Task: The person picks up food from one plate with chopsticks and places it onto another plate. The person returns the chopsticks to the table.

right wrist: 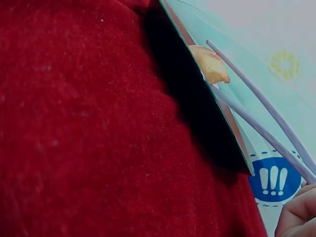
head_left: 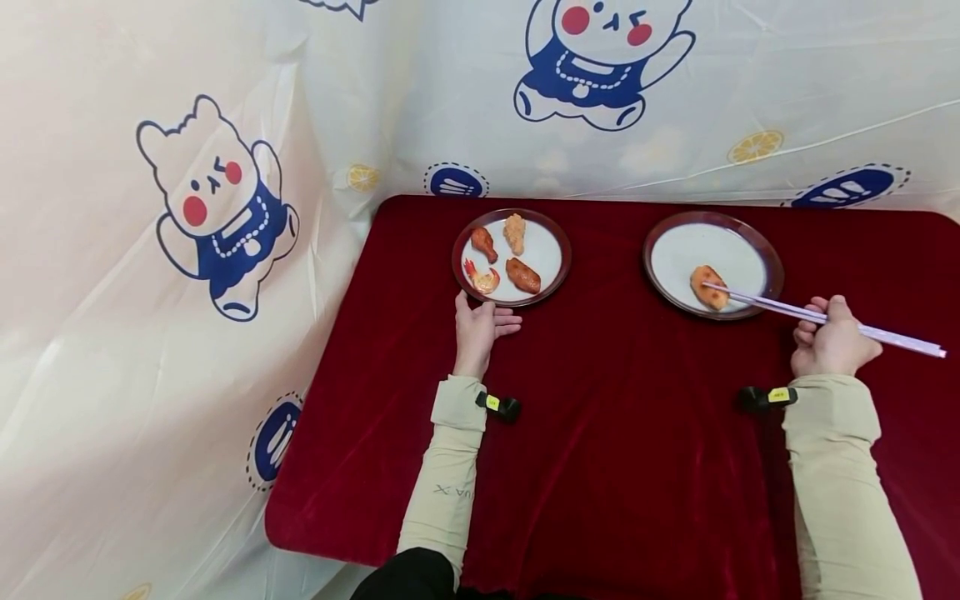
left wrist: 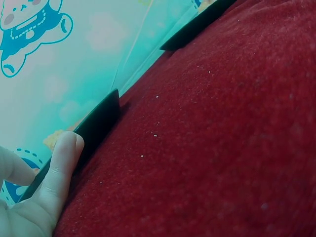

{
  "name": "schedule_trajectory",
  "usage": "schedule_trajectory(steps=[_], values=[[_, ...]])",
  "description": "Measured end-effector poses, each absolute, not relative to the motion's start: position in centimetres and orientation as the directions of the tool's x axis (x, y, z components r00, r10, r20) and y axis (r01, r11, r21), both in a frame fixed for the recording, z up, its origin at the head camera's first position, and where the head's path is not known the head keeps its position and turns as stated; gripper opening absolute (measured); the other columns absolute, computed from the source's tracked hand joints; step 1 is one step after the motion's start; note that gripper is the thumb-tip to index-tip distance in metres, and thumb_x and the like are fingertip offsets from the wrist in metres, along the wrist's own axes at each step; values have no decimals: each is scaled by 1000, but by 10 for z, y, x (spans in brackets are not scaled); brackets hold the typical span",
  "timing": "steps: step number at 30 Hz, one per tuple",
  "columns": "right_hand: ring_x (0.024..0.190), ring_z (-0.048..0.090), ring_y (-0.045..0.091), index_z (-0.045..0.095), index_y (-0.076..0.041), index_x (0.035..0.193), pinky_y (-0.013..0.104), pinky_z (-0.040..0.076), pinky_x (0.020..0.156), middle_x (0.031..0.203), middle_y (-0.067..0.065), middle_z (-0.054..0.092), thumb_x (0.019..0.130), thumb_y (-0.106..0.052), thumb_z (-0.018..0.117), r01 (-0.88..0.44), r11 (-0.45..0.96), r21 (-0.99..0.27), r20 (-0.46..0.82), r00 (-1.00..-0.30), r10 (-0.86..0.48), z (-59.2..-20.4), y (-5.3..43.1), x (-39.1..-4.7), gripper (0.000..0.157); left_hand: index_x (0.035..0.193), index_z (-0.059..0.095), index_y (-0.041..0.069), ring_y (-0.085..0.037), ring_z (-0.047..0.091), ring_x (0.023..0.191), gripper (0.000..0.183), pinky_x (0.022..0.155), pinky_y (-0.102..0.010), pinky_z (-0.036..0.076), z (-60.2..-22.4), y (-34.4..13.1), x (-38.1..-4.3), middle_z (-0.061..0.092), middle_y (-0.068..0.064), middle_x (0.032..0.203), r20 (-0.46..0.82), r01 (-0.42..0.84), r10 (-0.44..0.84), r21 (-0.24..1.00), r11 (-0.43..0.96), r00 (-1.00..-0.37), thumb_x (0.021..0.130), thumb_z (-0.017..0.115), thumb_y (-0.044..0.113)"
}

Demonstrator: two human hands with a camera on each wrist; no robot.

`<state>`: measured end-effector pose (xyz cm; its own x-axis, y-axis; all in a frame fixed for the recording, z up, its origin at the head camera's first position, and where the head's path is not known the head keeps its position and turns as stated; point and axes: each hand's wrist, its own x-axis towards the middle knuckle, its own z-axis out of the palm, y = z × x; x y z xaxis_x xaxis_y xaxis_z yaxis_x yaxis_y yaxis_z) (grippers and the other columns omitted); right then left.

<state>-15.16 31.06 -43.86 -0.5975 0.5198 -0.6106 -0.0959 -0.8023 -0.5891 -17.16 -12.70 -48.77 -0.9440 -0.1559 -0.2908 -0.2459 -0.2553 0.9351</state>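
Observation:
My right hand (head_left: pixel 831 340) holds a pair of pale purple chopsticks (head_left: pixel 847 322). Their tips are at a golden-brown food piece (head_left: pixel 707 287) on the right plate (head_left: pixel 701 246), near its front rim. In the right wrist view the chopsticks (right wrist: pixel 261 126) are spread, one on each side of the piece (right wrist: pixel 211 65); whether they squeeze it I cannot tell. My left hand (head_left: pixel 477 335) touches the near rim of the left plate (head_left: pixel 551 279) with extended fingers. That plate bears a drumstick (head_left: pixel 484 244), a fried chicken piece (head_left: pixel 514 233), a shrimp (head_left: pixel 482 279) and a glazed brown wing (head_left: pixel 522 276).
Both brown-rimmed plates stand towards the back of a table covered in dark red velvet cloth (head_left: pixel 637 433). A pale printed curtain (head_left: pixel 480 100) hangs along the back and left side. Small black devices are strapped at both wrists.

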Motion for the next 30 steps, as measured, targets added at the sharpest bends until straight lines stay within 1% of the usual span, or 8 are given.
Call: schedule_trajectory(steps=[6,11,15,21,30], values=[[32,42,22,39,-20,105,28,29,24,64,9,67,93,-13,63,-87,-823,-561,-631,-599,493,-440,312,-151,28,156,-7,17,-22,72,71,74,76,-38,63,-488,-127,-172,66,-23,100,-288,-243,-157,936,-257,-945,99,40,7],[33,43,21,48,-13,100,28,28,24,62,10,66,94,-14,61,-92,-838,-538,-635,-609,475,-441,312,-150,14,156,-7,18,-22,72,71,75,76,-39,63,-488,-127,-172,66,-23,99,-285,-239,-158,936,-258,-945,99,40,8],[33,43,21,53,-9,97,28,27,24,61,11,65,95,-14,60,-99,-844,-527,-635,-614,468,-442,313,-149,8,156,-7,18,-23,72,73,75,77,-38,63,-489,-127,-172,66,-23,100,-287,-242,-156,936,-255,-945,99,40,8],[32,42,21,57,-6,96,27,24,24,59,11,64,96,-14,58,-105,-861,-497,-645,-619,447,-445,314,-148,8,156,-7,18,-24,72,74,75,76,-39,63,-488,-127,-172,65,-24,101,-293,-248,-155,935,-254,-943,99,40,9],[34,41,21,61,-2,91,27,24,26,60,12,63,98,-14,55,-97,-892,-440,-653,-647,393,-446,316,-147,16,156,-8,17,-22,72,72,75,76,-38,63,-488,-127,-172,66,-22,99,-291,-246,-156,935,-256,-944,98,39,7]])
